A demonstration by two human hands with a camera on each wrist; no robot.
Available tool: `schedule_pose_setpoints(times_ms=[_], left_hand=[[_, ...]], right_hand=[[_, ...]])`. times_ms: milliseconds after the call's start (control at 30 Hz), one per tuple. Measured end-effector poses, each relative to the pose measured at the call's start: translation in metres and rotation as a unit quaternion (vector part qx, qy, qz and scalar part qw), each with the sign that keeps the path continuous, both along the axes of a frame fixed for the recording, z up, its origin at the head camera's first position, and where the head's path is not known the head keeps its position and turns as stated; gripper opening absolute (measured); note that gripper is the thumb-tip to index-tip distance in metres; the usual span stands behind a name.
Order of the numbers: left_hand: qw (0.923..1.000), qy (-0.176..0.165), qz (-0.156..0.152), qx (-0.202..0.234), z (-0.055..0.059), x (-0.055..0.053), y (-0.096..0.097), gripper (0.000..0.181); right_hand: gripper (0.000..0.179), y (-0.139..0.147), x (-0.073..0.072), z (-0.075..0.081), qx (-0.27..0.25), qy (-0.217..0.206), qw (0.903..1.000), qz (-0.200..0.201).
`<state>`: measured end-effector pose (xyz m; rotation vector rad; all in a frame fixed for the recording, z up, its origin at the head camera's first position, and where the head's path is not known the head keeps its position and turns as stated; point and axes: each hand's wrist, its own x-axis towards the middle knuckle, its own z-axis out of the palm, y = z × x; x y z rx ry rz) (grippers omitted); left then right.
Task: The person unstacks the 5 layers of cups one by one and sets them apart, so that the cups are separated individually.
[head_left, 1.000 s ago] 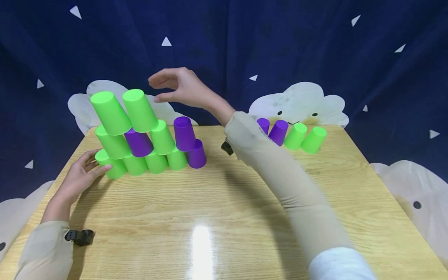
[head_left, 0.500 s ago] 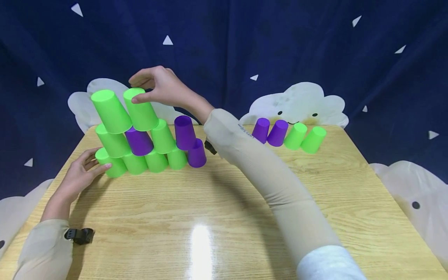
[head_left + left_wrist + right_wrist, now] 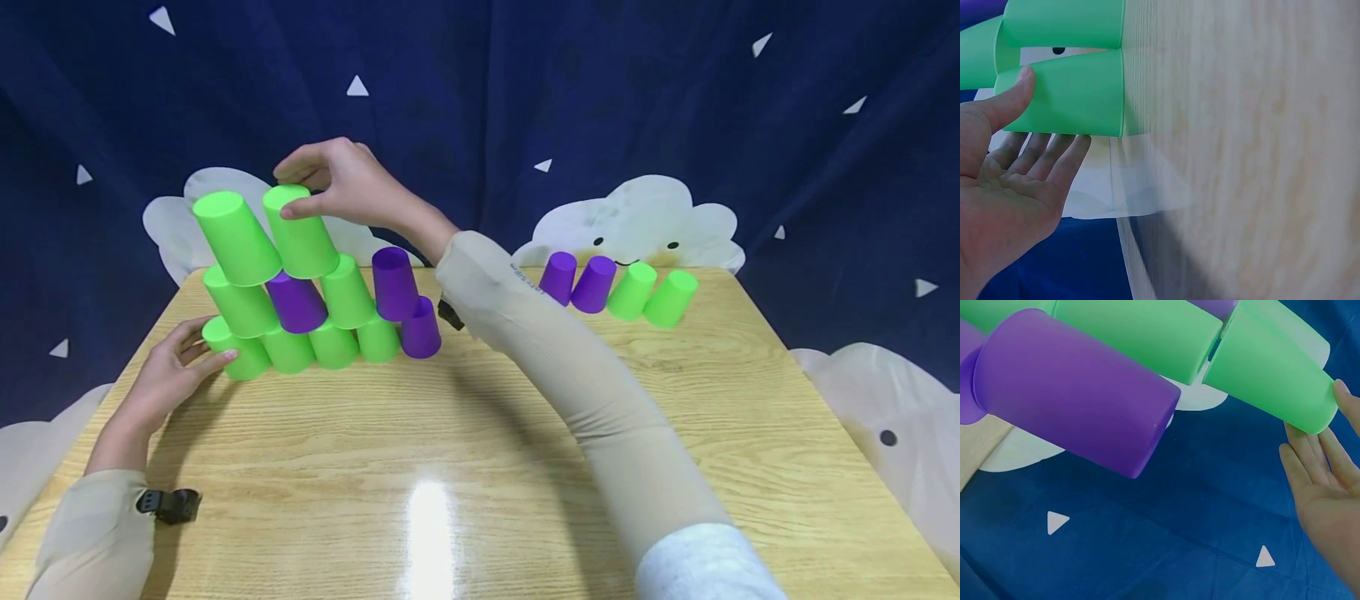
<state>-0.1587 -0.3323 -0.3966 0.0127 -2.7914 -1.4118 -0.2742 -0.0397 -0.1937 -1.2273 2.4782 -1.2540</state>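
**Inspector:** Head view first. What stands on the wooden table?

**Onlooker:** A stepped wall of upside-down cups, left of centre, in three rows. The bottom row has four green cups and, at its right end, the low purple cup. The second row runs green, purple, green, then the end purple cup. Two green cups form the top.

**Inspector:** And the hands?

**Onlooker:** The right hand pinches the top-right green cup, which rests on the second row. The left hand is at the bottom-left green cup, the outermost of its row.

**Inspector:** Anything apart?

**Onlooker:** Two purple cups and two green cups stand at the back, well to the right, before the dark blue curtain.

**Inspector:** Left wrist view?

**Onlooker:** The bottom-left cup is held between thumb and fingers; the fingertips pass out of sight behind it. Its rim meets the table. How firmly it is held, I cannot tell.

**Inspector:** Right wrist view?

**Onlooker:** Thumb and fingers pinch the top-right cup at its narrow end, on opposite sides. The end purple cup fills the foreground, untouched by the hand.
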Motion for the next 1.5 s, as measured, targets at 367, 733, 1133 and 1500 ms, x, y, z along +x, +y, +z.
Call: schedule_pose_setpoints(times_ms=[367, 733, 1133, 1500], left_hand=[[0.9999, -0.008, 0.001, 0.010, 0.001, 0.000, 0.003, 0.075], [0.9999, -0.007, 0.000, 0.010, -0.001, 0.001, 0.001, 0.075], [0.9999, -0.004, 0.002, 0.013, 0.000, 0.003, 0.001, 0.076], [0.9999, -0.002, 0.000, 0.017, 0.001, 0.005, 0.003, 0.075]], right_hand=[[0.048, 0.029, -0.007, 0.008, -0.059, 0.001, 0.9982, -0.014], [0.045, 0.084, -0.021, 0.005, -0.089, 0.014, 0.9947, -0.051], [0.046, 0.151, -0.042, -0.026, -0.058, -0.035, 0.9876, -0.141], [0.046, 0.197, -0.049, -0.074, -0.001, -0.046, 0.9791, -0.198]])
